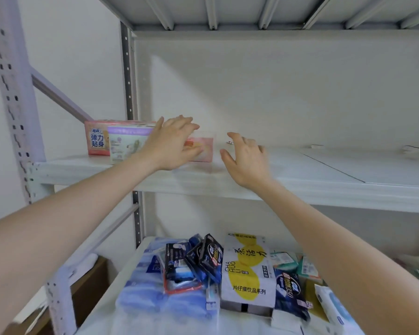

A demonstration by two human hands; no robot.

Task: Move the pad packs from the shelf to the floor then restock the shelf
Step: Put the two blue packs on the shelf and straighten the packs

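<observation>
Pink and lilac pad packs stand close together at the left end of the grey metal shelf, three in all as far as we can see. Our left hand lies with straight fingers over the small pink pack, the rightmost one, touching it but not closed around it. Our right hand hovers just beside this pack, fingers spread, holding nothing. We judge that we are either taking the last packs down to the floor or lining up the first restocked ones; this view does not decide it. The next move asks both hands to close on the pack from its two sides without knocking its neighbours. Other goods lie on the lower shelf.
</observation>
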